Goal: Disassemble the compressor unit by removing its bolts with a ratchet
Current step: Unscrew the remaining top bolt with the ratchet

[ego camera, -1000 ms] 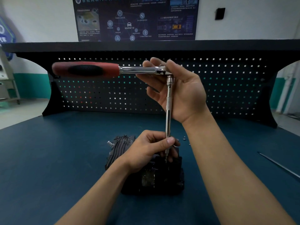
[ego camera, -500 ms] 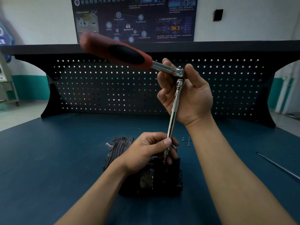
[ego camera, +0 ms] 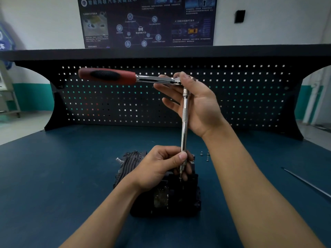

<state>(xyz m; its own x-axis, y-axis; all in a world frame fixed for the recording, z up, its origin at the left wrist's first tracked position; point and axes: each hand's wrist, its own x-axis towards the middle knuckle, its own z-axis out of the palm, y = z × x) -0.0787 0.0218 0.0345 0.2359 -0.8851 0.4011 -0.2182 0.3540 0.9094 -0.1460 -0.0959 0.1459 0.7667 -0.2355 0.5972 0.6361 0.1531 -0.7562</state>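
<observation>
The black compressor unit (ego camera: 166,199) is set near the middle of the blue worktop (ego camera: 53,176). A ratchet (ego camera: 107,76) with a red and black handle is held high above it, with the handle pointed toward the left edge. A long shiny bar (ego camera: 184,126) is fixed under the ratchet's head. It is stood almost straight up, with its tip down on top of the unit.

The ratchet's head is pinched by the right hand (ego camera: 195,104), with the thumb laid on top and the fingers tucked under. That grip is closed on the tool. The low end of the bar is wrapped by the left hand (ego camera: 161,165), and its grip is curled tight round it.

A few small bolts (ego camera: 205,155) are laid just beside the unit, on its right. A thin metal rod (ego camera: 308,183) is laid near the right edge.
</observation>
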